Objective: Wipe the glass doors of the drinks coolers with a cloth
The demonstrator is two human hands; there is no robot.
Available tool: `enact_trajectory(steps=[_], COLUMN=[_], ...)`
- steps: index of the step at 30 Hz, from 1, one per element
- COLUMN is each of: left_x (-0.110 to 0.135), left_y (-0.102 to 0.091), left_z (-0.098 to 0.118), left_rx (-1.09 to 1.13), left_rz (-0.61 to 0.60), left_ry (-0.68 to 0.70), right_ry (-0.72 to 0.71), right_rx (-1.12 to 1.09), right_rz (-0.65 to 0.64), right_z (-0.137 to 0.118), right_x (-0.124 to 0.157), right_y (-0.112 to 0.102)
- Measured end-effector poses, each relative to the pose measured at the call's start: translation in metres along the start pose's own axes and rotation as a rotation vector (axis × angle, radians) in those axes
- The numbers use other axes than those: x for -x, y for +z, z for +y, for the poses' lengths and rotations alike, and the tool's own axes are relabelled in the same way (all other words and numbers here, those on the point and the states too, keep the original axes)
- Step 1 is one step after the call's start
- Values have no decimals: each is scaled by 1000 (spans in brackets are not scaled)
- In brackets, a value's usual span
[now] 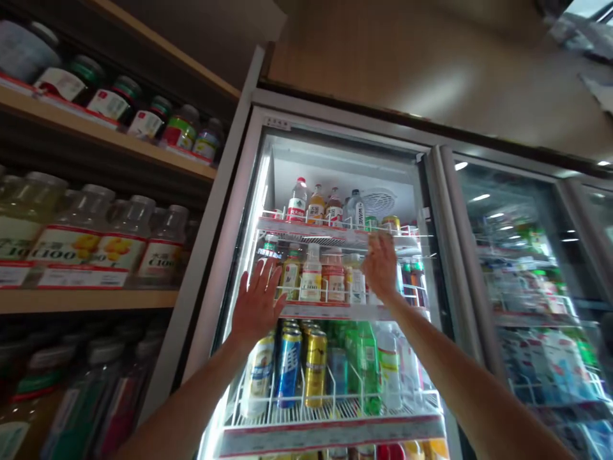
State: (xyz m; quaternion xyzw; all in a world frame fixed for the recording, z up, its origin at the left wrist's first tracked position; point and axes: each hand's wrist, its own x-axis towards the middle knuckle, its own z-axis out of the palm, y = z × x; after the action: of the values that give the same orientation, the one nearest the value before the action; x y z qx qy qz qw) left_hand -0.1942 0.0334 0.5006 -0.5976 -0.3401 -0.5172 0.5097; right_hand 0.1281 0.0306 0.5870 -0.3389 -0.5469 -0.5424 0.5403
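Observation:
Both of my arms reach up toward a lit drinks cooler with a glass front. My left hand is open, its fingers spread, in front of the cooler's left side near the middle shelf. Nothing is in it. My right hand is raised higher, between the top and middle shelves. Its fingers are blurred and look bunched, so I cannot tell whether they hold anything. Near the hands stand juice bottles on the middle shelf. Whether either hand touches the glass is unclear.
Several bottles line the cooler's top shelf; gold cans, blue cans and green bottles stand lower. Left is a wooden shelf of bottled drinks. A second cooler stands right, past a vertical door handle.

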Motion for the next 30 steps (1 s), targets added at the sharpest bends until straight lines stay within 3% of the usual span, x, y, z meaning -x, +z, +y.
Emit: enact_trajectory(steps=[1, 3, 6, 8, 13, 14, 18, 19, 20, 23, 25, 29, 30], left_x=[0, 0, 1, 1, 0, 1, 1, 1, 1, 2, 2, 0, 0], left_y=[0, -1, -1, -2, -2, -2, -3, -3, -3, -3, -3, -3, -3], left_z=[0, 0, 0, 0, 0, 0, 1, 1, 1, 1, 1, 2, 2], left_rx=[-4, -16, -25, -17, 24, 28, 22, 19, 16, 7, -5, -29, -28], left_rz=[3, 15, 16, 10, 6, 4, 8, 8, 9, 8, 11, 7, 3], left_ry=[2, 6, 8, 7, 1, 0, 2, 1, -1, 4, 10, 6, 3], right_ry=[-77, -76, 151, 195, -212, -195, 203, 211, 150, -250, -349, 2, 19], right_rx=[-26, -55, -52, -48, -74, -68, -34, -41, -57, -117, -117, -96, -108], right_rz=[-56, -39, 152, 181, -150, -149, 84, 92, 60, -154, -215, -58, -48], right_z=[-10, -17, -9, -11, -42, -42, -37, -41, -49, -79, -92, -99, -102], right_x=[-4, -14, -31, -38, -36, -36, -41, -42, -41, -35, -37, -54, -57], right_y=[2, 3, 3, 5, 11, 11, 13, 14, 15, 18, 20, 27, 30])
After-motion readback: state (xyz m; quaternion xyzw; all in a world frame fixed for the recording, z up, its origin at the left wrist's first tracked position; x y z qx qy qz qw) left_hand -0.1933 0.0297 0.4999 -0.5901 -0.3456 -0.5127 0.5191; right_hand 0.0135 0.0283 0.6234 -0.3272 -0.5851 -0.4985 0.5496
